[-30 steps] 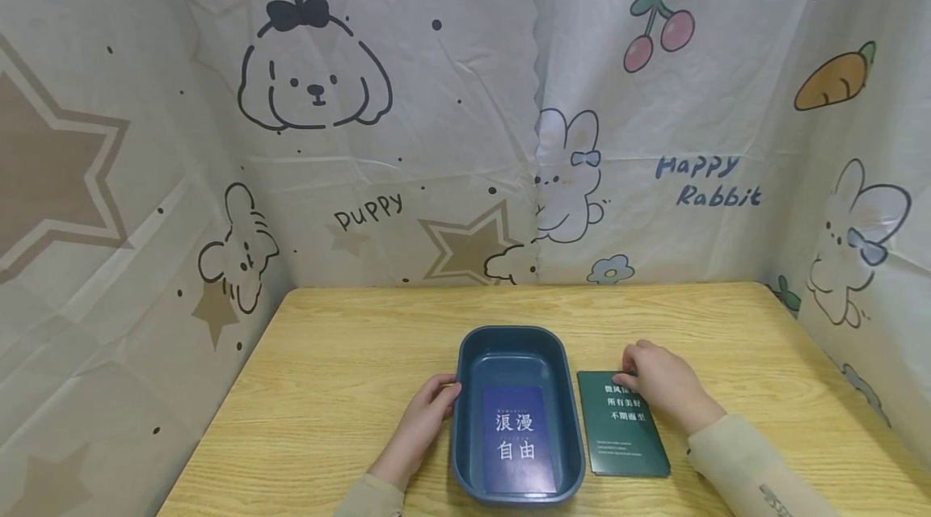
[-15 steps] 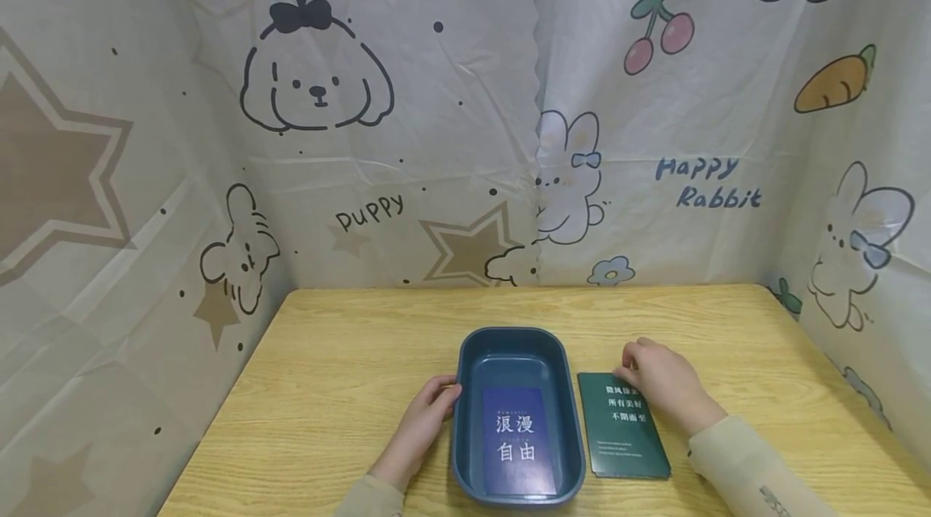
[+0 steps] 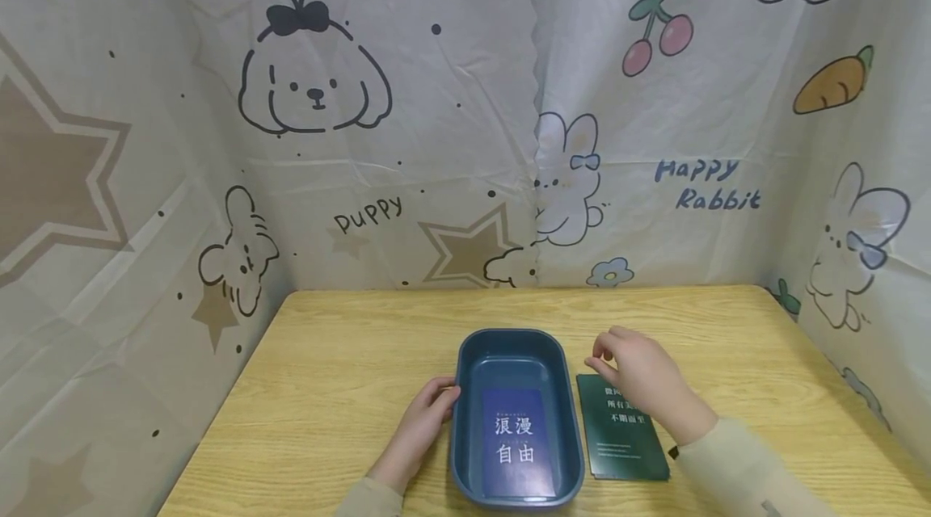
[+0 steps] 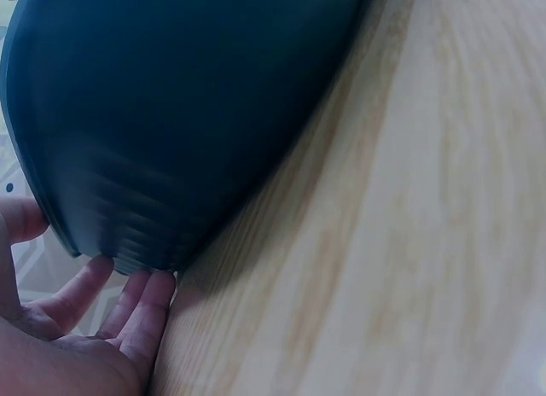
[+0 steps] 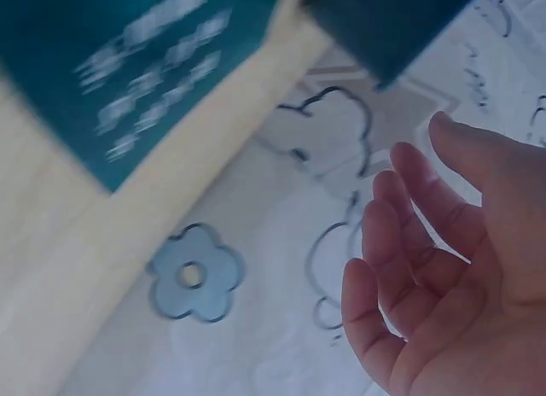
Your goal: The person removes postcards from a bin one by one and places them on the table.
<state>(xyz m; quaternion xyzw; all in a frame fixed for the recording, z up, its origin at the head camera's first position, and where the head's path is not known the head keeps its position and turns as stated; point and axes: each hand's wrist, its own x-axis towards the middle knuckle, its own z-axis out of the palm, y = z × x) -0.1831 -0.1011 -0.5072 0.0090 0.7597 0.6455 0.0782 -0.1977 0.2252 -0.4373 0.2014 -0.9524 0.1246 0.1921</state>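
My left hand (image 3: 425, 418) is at the left side of a dark blue rectangular tray (image 3: 463, 452), its fingertips touching the outer wall, as the left wrist view shows. Inside the tray lies a blue-purple card (image 3: 518, 479) with large white characters. To the tray's right, flat on the table, is a green card (image 3: 627, 456) with white print. Above that card's far edge hovers my right hand (image 3: 643, 376), fingers loosely bent. Nothing is between thumb and fingers in the right wrist view, where the hand (image 5: 452, 276) is apart from the green card (image 5: 171, 80).
The wood-grain table (image 3: 349, 363) extends to both sides and behind the tray. Pale curtains (image 3: 407, 137) printed with cartoon animals and stars enclose it at the back and sides.
My right hand has lifted off the green card's top edge and moved left and slightly away from me, toward the tray. The left hand, tray and cards have stayed in place.
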